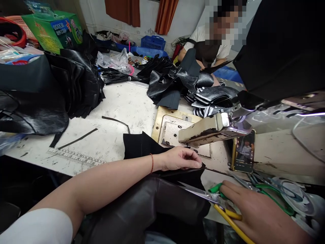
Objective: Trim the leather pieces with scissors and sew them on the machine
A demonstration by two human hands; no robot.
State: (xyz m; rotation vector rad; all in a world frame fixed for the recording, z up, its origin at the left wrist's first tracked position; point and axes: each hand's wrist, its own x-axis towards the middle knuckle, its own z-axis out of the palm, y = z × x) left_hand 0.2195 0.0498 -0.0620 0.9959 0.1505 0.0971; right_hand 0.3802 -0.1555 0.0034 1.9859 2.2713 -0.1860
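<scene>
Nearest, lower right of frame, the right hand (256,211) gripped yellow-and-green-handled scissors (218,200), blades pointing left toward the black leather piece (152,145) the left hand (179,158) pinched at centre.

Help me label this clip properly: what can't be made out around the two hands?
- Head view: blades of the yellow-and-green-handled scissors, partly hidden under the right hand.
- Head view: the left hand's fingers curl onto the black fabric piece, hiding their grip.
- Head view: the phone screen is too small to read.
</scene>
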